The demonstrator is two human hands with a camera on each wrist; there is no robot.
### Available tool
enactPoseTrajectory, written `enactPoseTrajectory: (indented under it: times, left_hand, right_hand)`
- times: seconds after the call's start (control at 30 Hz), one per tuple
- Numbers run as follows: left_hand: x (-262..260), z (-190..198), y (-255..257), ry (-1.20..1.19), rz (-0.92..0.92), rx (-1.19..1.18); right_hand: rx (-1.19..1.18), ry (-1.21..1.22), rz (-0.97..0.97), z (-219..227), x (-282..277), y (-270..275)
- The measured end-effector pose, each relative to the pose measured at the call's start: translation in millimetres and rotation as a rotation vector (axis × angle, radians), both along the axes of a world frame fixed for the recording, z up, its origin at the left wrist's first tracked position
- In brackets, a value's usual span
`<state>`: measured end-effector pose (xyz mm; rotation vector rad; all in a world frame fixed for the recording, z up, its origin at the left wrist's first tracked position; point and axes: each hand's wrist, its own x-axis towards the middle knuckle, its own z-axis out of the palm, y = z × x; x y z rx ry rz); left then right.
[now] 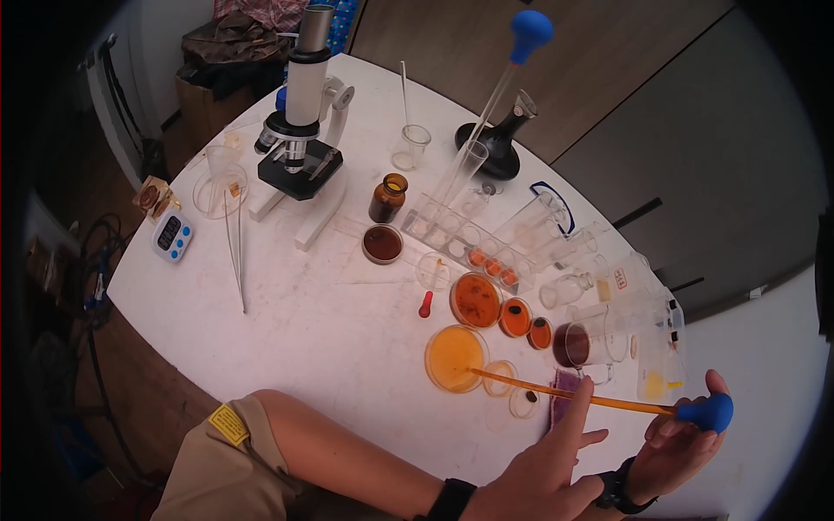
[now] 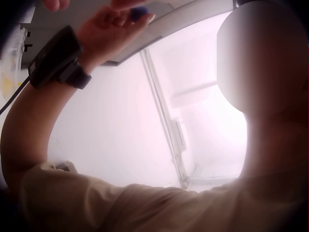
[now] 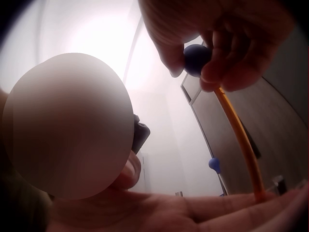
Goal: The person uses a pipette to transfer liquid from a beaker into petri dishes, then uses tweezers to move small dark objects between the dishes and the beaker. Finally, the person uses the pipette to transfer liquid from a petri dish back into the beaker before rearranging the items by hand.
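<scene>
A long glass pipette (image 1: 621,405) filled with orange liquid slants across the head view, its tip over the petri dish (image 1: 432,369) of orange-yellow liquid. My right hand (image 1: 673,447) pinches the blue rubber bulb (image 1: 708,414) at its upper end between thumb and fingers, as the right wrist view also shows. My left hand (image 1: 543,473) reaches in from the left with straight fingers, the forefinger lying across the tube. In the right wrist view the tube (image 3: 241,135) runs down to the left hand's fingers (image 3: 227,205).
Close to the pipette stand small petri dishes (image 1: 515,319), a beaker of dark liquid (image 1: 573,345) and a purple cloth (image 1: 563,399). Farther back are a test tube rack (image 1: 443,236), brown bottle (image 1: 387,200), another blue-bulbed pipette (image 1: 532,36) and microscope (image 1: 304,95). Tweezers (image 1: 236,260) and a timer (image 1: 172,234) lie left.
</scene>
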<state>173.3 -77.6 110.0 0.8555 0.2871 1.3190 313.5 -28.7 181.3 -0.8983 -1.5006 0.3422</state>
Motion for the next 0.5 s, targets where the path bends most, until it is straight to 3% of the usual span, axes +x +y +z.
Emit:
enactPoseTrajectory:
  times: [0.03,0.1,0.23,0.3,0.4,0.5]
  left_hand:
    - [-4.6,2.9,0.6,0.0,0.0,0.0]
    - [-15.5,8.2,1.4,0.061,-0.191,-0.09]
    - [-5.0,1.8,-2.2,0.027,-0.181,-0.12]
    - [4.4,-5.3,-2.6,0.03,0.0,0.023]
    - [5.4,-7.2,-5.4,0.029,-0.032,0.012]
    - [3.3,-6.0,-7.9,0.041,-0.06,-0.003]
  right_hand:
    - [0.011,-0.015,0.011,0.3,-0.6,0.5]
    - [0.021,-0.029,0.022,-0.6,2.6,0.1]
    - [0.025,-0.052,0.022,-4.2,18.4,-6.9]
    - [0.023,-0.061,0.017,-6.3,20.8,-11.1]
    - [0.043,-0.007,-0.082,-10.8,20.4,-19.3]
    - [0.009,0.027,0.009,-14.3,26.8,-32.4]
